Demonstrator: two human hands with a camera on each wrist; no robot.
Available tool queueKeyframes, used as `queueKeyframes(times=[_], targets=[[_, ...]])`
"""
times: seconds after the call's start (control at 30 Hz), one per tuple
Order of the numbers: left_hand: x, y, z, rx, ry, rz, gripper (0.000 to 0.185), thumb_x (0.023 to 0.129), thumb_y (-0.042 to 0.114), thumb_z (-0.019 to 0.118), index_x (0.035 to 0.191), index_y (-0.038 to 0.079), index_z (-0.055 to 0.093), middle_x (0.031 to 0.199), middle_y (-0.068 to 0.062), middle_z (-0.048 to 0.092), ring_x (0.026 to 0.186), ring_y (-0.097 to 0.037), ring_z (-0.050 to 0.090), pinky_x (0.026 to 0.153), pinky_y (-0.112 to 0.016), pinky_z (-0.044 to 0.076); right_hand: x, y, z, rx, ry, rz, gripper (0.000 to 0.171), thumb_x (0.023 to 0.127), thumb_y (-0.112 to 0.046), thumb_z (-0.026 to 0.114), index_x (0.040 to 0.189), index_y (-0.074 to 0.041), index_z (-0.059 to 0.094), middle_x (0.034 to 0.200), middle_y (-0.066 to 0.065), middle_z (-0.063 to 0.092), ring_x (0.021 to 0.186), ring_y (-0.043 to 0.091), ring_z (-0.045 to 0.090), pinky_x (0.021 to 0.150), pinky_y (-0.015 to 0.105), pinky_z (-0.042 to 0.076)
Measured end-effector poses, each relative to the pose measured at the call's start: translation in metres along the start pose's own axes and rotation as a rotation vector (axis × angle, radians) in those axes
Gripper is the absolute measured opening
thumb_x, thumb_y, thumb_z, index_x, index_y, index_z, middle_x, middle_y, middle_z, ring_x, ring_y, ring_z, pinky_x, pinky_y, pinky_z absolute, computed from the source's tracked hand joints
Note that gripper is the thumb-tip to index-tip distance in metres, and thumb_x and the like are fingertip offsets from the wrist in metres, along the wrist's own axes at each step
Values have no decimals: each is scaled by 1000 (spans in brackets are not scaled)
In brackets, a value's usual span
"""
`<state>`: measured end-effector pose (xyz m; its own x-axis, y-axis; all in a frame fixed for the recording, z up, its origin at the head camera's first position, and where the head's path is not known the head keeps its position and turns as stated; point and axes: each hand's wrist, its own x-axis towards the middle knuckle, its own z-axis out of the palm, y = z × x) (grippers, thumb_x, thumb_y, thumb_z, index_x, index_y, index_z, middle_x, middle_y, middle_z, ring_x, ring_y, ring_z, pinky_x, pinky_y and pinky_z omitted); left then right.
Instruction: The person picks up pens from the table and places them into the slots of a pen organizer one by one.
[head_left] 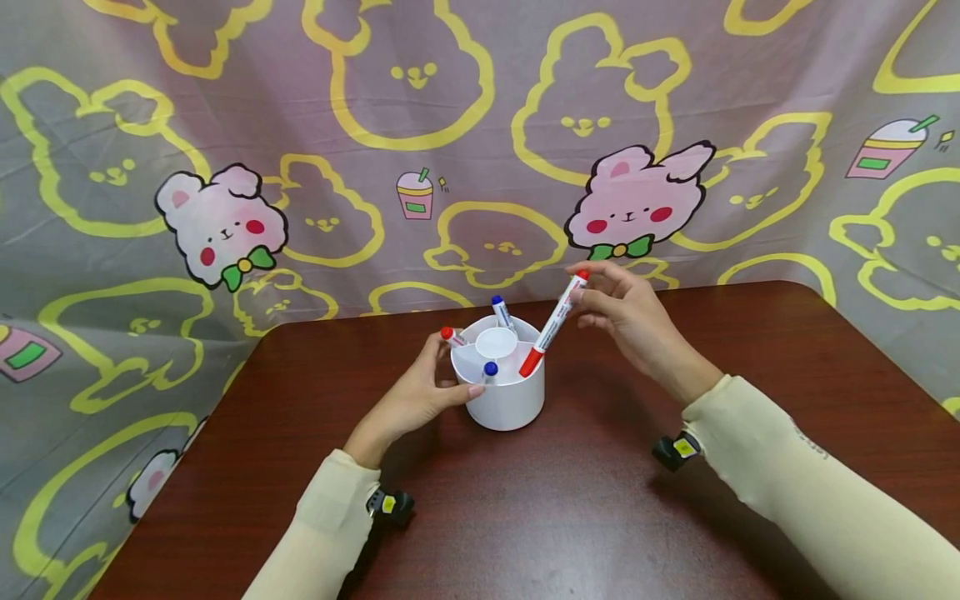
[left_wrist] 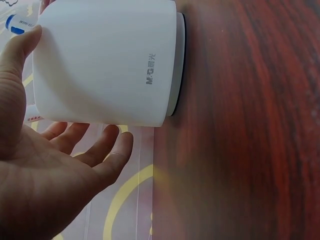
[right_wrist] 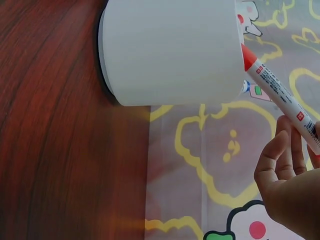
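Brown table, bunny cloth (backdrop)

Cream sleeves, black-and-yellow wrist cameras.

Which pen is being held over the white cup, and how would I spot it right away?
Find the brown table, then the white cup at its middle. The red marker leans over the cup's right rim, pinched near its top by the right hand. Unlike the blue-capped markers standing inside, it is tilted, red at both ends, and held.
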<state>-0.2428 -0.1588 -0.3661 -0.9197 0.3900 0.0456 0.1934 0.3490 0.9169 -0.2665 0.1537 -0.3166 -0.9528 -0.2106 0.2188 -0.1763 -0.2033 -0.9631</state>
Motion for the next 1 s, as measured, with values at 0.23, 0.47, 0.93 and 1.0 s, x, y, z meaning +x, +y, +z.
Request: queueKeyframes(times=[0.23, 0.47, 0.93, 1.0], targets=[[0, 1, 0, -8, -1, -14, 90, 90, 14, 83, 160, 20, 26, 152, -14, 46, 137, -34, 51, 111, -49, 51, 0, 4, 6, -28, -6, -2, 28, 100, -7, 69, 127, -13, 67, 102, 0, 68, 90, 17, 69, 77, 26, 59], [0, 2, 0, 13, 0, -16, 91, 90, 16, 83, 162, 21, 27, 160, -10, 35, 143, -32, 43, 114, -52, 48, 1, 7, 9, -94, 4, 16, 30, 99, -5, 70, 127, -14, 68, 98, -3, 67, 89, 15, 70, 75, 25, 58], [-1, 2, 0, 20, -2, -24, 90, 90, 19, 84, 161, 23, 28, 158, -10, 43, 145, -34, 43, 114, -52, 48, 4, 16, 16, -169, 5, 3, 28, 98, -4, 70, 119, -22, 68, 98, -4, 67, 86, 14, 67, 71, 24, 54], [0, 2, 0, 13, -4, -14, 90, 90, 17, 84, 161, 22, 28, 157, -11, 44, 144, -34, 44, 113, -52, 49, 4, 17, 17, -178, 6, -5, 28, 98, -3, 70, 118, -22, 68, 96, -5, 67, 82, 14, 65, 69, 24, 52]])
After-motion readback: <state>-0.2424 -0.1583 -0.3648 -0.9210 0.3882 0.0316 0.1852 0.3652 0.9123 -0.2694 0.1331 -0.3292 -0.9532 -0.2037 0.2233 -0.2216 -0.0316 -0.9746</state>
